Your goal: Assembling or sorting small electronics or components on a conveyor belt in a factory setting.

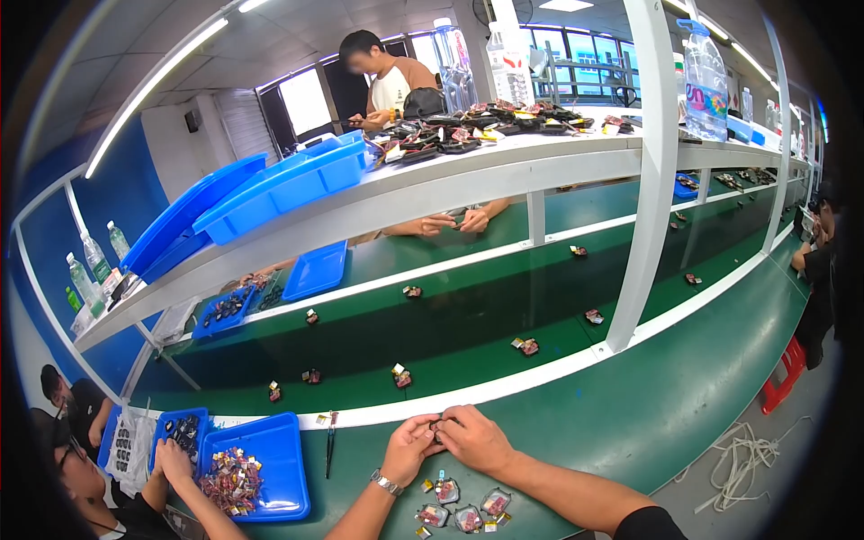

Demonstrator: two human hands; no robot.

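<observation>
Over the green bench, my left hand (pixel 410 447) and my right hand (pixel 474 439) meet with fingertips pinched together. Between them is a small dark part (pixel 436 427), mostly covered by the fingers, so its kind does not show. A metal-banded watch (pixel 387 483) is on my left wrist. Just below my hands lies a group of several small electronic assemblies (pixel 468 517) with red boards, clear-grey housings and yellow-and-silver tabs. Left of my left hand, dark tweezers (pixel 330 445) lie on the bench.
A blue tray (pixel 286 468) of small red-and-yellow parts stands left, beside a blue bin (pixel 183 432) of black pieces. A neighbour's hand (pixel 175 463) reaches there. Beyond the white rail (pixel 468 393), a green belt (pixel 468 360) carries scattered assemblies. A white post (pixel 643 207) rises right, under a loaded shelf.
</observation>
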